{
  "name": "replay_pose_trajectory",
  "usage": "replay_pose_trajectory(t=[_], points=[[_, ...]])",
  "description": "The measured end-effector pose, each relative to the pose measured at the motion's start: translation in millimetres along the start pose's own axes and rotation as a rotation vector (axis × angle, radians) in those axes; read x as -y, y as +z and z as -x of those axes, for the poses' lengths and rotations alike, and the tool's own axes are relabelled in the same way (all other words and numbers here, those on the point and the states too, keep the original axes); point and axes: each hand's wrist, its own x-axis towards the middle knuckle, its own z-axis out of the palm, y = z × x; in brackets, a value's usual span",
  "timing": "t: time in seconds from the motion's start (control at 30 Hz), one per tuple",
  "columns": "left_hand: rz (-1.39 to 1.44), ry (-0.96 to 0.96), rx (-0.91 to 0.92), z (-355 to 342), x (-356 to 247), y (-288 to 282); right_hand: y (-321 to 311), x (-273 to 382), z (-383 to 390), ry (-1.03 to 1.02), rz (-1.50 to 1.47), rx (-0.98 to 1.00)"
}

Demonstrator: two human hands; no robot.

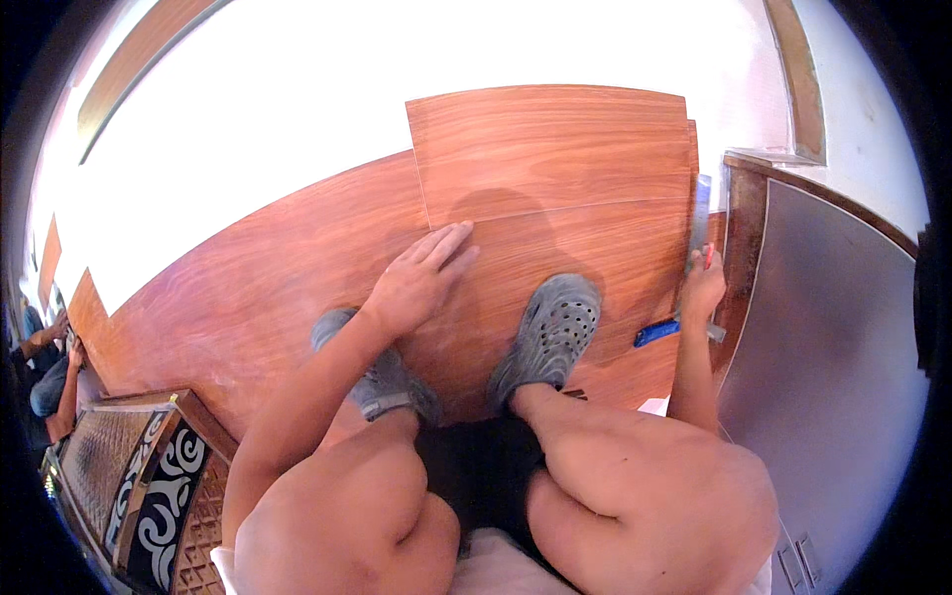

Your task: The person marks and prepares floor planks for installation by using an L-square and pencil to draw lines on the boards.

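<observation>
My left hand (421, 281) lies flat on the reddish-brown wood-grain flooring (297, 258), fingers stretched out, near the seam of a loose-looking plank (545, 139). At the right, my right hand (702, 290) is closed around a small red tool (708, 255), mostly hidden in the fingers. Under that hand a flat metal blade (702, 203) runs along the boards' right end. A blue handle piece (655, 332) sticks out left of my wrist; with the blade it looks like a try square. My knees and grey clogs (560, 322) are between my arms.
A dark-framed cabinet with a grey panel (833, 297) stands close on the right. Carved furniture with a black-and-silver pattern (169, 486) is at the lower left. Another person's arm (67, 392) shows at the far left. Pale floor (297, 109) stretches beyond the boards.
</observation>
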Motion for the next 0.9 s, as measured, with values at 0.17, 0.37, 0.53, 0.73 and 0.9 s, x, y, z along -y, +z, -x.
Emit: replay_pose_trajectory(t=[0.17,0.37,0.53,0.73,0.9], points=[[0.006,0.009,-0.007,4,1,-3,-27,90,47,0.030,-0.212,0.302],[-0.001,-0.062,-0.082,12,4,-7,-62,212,72,0.047,-0.860,0.672],[0.069,-0.067,-0.160,-2,4,-17,-23,243,116,-0.023,-0.797,0.858],[-0.033,-0.007,-0.069,-26,5,-28,5,239,140,-0.014,-0.682,0.873],[-0.031,0.030,-0.152,-29,15,-14,24,239,143,-0.086,-0.693,0.788]])
